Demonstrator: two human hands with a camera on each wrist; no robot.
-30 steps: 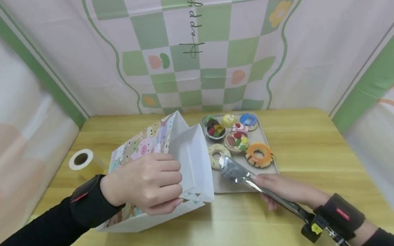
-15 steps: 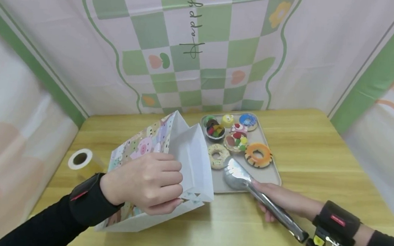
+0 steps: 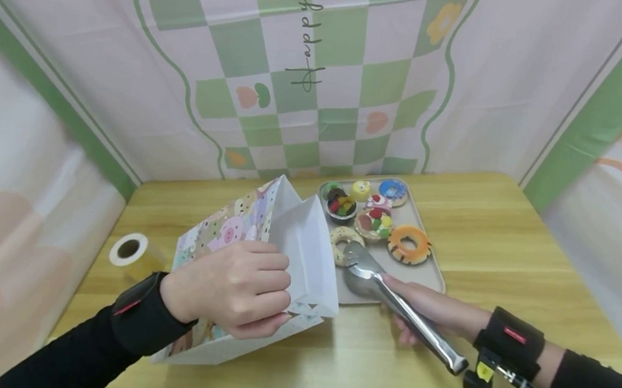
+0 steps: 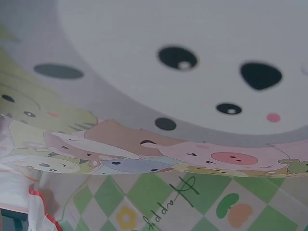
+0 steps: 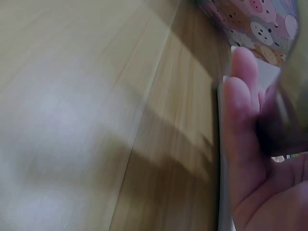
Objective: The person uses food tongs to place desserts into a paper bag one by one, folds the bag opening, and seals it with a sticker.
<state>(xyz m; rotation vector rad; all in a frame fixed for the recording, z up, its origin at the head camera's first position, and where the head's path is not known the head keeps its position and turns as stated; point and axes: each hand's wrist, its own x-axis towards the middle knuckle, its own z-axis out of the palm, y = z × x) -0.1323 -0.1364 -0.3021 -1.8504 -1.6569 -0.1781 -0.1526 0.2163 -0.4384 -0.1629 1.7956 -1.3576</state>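
My left hand [image 3: 232, 288] grips the edge of a white-lined paper bag [image 3: 231, 229] printed with cartoon animals; the bag lies tilted, its mouth facing the tray. That print [image 4: 216, 101] fills the left wrist view. In my right hand [image 3: 434, 304] is a pair of metal tongs [image 3: 418, 321], handle pointing back toward the wrist. The tongs' tips overlap the near right side of a pale speckled donut [image 3: 339, 236] on the beige tray [image 3: 390, 266]. Curled fingers [image 5: 237, 110] show beside the tongs in the right wrist view.
Also on the tray are an orange striped donut [image 3: 410, 245], a fruit-topped pastry [image 3: 372, 223], a cup of colourful pieces [image 3: 341, 207], a blue donut [image 3: 393, 192] and a yellow piece [image 3: 361, 190]. A label roll [image 3: 130, 249] stands left of the bag. A patterned curtain [image 3: 341, 87] hangs behind the table.
My right hand has moved slightly left, turning the tongs so their tips now overlap the speckled donut. My left hand and the bag have stayed in place.
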